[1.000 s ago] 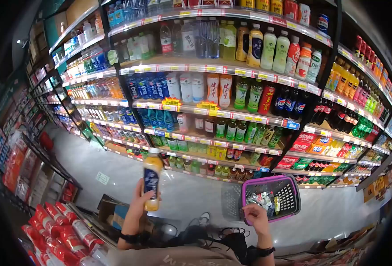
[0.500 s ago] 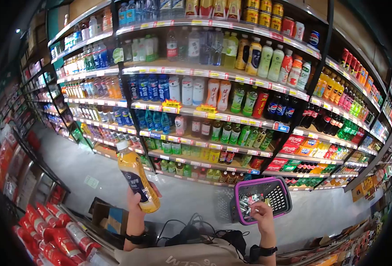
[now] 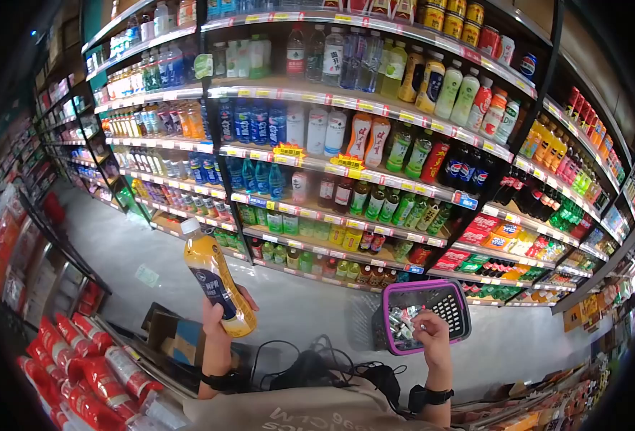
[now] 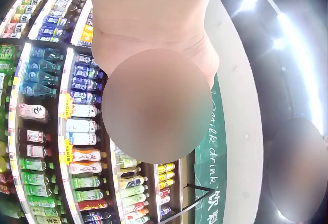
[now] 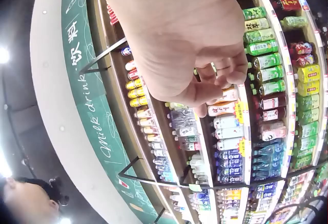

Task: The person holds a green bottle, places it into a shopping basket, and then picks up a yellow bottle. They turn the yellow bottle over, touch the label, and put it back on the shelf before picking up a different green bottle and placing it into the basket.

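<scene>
In the head view my left hand grips a bottle of amber drink round its lower part. It has a white cap and a dark blue label, and it tilts with its cap up and to the left. A blurred disc hides that hand's fingers in the left wrist view. My right hand holds nothing, its fingers loosely curled, as the right wrist view also shows. It overlaps the near rim of a dark shopping basket with a purple rim. Several small packaged items lie inside the basket.
Tall drink shelves full of bottles and cans stretch across the front, with more shelving on the right. Red-capped packages stand close at lower left, beside an open cardboard box. Grey floor lies between me and the shelves.
My left hand has drawn the bottle left and nearer, turning its label more toward me. The right hand stays over the basket's near side. The head view has shifted slightly.
</scene>
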Demonstrator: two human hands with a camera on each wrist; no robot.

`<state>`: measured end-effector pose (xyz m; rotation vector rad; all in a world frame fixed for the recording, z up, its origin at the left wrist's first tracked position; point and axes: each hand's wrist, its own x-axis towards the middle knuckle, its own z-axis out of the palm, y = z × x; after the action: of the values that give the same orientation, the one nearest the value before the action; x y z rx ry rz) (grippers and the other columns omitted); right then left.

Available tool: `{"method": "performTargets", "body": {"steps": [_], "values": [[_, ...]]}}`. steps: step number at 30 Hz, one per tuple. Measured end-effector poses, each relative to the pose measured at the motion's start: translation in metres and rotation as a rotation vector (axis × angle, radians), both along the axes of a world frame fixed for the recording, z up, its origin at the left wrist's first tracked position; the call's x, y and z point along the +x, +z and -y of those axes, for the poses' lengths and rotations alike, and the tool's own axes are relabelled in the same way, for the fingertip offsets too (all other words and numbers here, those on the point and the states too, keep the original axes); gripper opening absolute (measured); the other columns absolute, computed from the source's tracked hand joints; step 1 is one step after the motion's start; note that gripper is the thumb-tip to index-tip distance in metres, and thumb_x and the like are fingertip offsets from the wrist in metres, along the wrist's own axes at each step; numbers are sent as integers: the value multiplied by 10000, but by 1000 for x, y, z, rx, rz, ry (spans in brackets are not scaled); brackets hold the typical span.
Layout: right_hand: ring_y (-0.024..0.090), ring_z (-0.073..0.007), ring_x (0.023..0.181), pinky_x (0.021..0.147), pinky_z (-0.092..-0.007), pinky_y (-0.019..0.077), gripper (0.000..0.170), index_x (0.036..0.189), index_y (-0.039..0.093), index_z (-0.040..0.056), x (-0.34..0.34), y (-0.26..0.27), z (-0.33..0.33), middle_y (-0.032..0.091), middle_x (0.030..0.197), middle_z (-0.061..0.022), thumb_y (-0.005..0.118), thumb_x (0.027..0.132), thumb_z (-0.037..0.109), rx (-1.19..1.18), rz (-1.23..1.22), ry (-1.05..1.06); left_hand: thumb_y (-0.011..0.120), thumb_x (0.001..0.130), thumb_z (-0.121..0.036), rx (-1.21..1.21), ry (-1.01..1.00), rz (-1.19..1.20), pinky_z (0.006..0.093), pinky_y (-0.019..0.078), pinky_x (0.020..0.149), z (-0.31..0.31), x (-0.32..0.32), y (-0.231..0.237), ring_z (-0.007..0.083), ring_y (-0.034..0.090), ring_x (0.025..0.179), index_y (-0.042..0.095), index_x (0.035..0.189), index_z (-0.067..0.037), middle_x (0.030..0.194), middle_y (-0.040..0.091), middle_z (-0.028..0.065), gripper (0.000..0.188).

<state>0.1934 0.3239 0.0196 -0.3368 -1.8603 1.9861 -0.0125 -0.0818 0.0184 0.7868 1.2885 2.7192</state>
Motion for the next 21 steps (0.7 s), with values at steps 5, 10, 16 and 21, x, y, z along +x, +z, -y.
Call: {"method": "performTargets", "body": {"steps": [5, 10, 16, 21], "values": [[540, -103, 801, 662, -239, 436, 357, 968, 698, -9, 5, 0, -3, 551, 872, -12, 562, 688, -184, 26, 50, -27, 705, 865, -397, -19, 49, -4, 436, 596, 726, -22, -5, -9, 331, 695, 813, 431, 1351, 26, 1006, 646, 237, 700], [501, -82, 759, 649, -226, 407, 386, 1005, 712, -9, 2, -1, -17, 525, 836, 18, 527, 715, -184, 57, 53, -37, 733, 848, -352, 11, 46, 7, 470, 600, 769, -22, -9, -22, 334, 685, 888, 389, 1374, 8, 1033, 629, 255, 725], [520, -88, 745, 640, -233, 419, 343, 965, 692, -17, -9, -14, -10, 548, 847, -4, 564, 692, -180, 0, 106, -27, 629, 893, -385, 8, 171, -34, 437, 580, 735, -10, -5, -18, 327, 664, 835, 429, 1387, 9, 1031, 617, 251, 662], [535, -92, 763, 658, -227, 434, 324, 974, 696, -6, -13, -17, -17, 552, 875, -1, 587, 730, -190, 36, 46, -27, 643, 888, -389, -5, 187, -33, 430, 585, 725, -2, 0, -13, 330, 670, 846, 429, 1373, 25, 1023, 617, 254, 673]]}}
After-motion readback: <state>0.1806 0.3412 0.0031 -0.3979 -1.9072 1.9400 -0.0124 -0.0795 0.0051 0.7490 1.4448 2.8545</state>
